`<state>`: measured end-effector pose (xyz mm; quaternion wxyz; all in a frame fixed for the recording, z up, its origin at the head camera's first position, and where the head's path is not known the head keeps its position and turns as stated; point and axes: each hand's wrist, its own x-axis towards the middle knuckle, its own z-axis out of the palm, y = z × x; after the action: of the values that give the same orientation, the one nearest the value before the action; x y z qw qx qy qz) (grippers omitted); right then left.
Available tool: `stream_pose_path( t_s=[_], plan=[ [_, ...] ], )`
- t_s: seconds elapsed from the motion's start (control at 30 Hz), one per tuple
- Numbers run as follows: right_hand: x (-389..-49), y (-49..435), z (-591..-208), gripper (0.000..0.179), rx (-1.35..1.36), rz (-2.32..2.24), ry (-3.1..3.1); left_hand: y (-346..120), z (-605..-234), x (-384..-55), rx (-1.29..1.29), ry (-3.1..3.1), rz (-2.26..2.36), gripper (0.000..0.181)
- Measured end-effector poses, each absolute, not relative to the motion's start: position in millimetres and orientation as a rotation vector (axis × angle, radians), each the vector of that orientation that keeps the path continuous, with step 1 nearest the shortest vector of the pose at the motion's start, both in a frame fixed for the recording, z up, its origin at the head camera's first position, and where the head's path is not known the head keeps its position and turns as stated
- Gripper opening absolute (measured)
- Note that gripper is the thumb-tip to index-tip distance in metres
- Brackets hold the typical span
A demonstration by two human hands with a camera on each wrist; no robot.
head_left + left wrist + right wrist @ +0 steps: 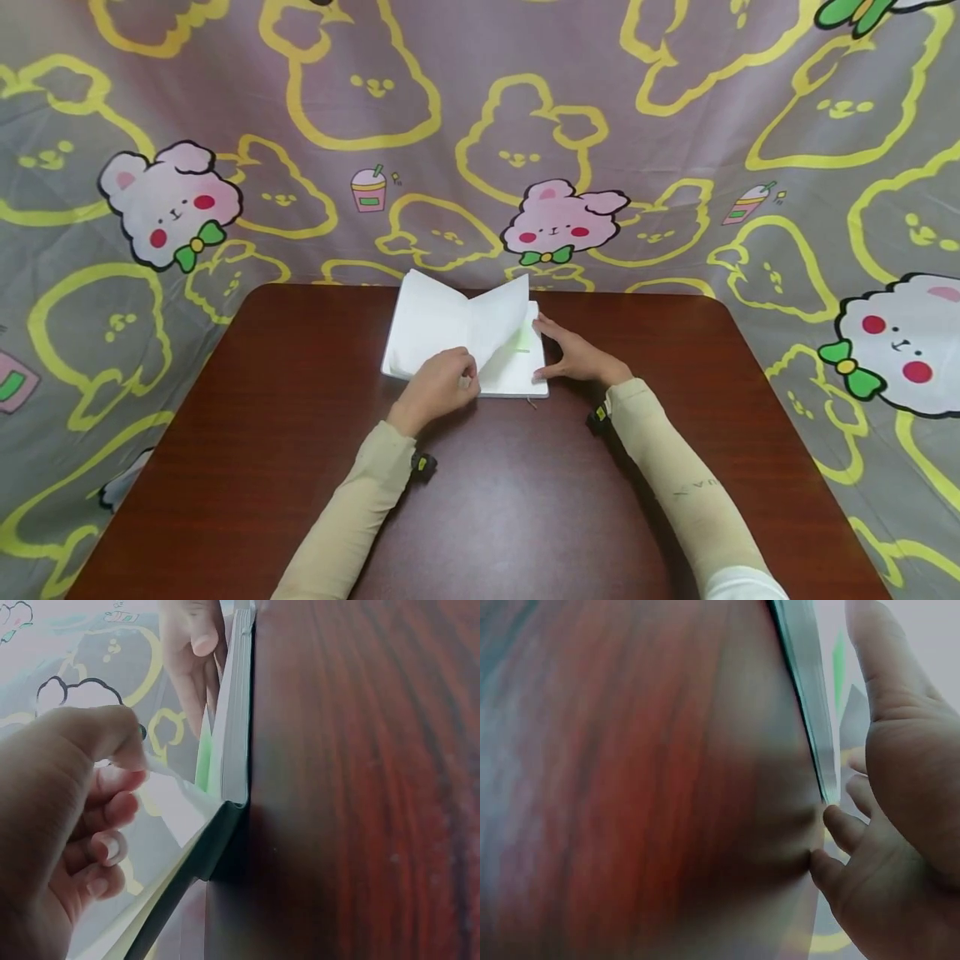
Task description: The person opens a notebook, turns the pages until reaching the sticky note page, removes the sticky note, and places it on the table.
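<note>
Cartoon-print curtain (525, 37) hanging behind the book, reddish-brown bench (315, 375) beneath it! From the head, here's the book (429, 325), lying open near the bench's far edge, one page (499, 315) standing up from its middle. The left hand (437, 383), at the book's near edge, has thumb and finger pinched on that page; over on the book's right side, the right hand (583, 355) spreads thumb and fingers apart, touching the edge. A green note (523, 340) peeks out on the book's right half. Left wrist now: curled fingers beside the book's dark cover (217, 844). Right wrist: fingertips right at the book's edge.
</note>
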<state>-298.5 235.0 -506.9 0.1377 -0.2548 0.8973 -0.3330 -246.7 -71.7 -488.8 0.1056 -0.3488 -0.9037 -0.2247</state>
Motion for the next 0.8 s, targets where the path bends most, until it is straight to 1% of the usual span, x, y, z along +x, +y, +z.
stream_pose_path(
  t_s=[0.2, 0.37, 0.8],
  plan=[
    [-296.7, 228.3, -508.4, 0.112, -0.747, -0.839, 2.605, -71.6, -488.1, -245.1, -0.883, -2.603, -0.724, 0.013],
    [-297.1, 226.5, -507.5, 0.112, -0.749, -0.828, 2.605, -73.7, -483.9, -247.5, -0.78, -2.572, -0.845, 0.012],
    [-297.6, 224.8, -504.5, 0.112, -0.738, -0.805, 2.588, -77.5, -462.3, -254.6, -0.687, -2.405, -0.978, 0.013]
  ],
)
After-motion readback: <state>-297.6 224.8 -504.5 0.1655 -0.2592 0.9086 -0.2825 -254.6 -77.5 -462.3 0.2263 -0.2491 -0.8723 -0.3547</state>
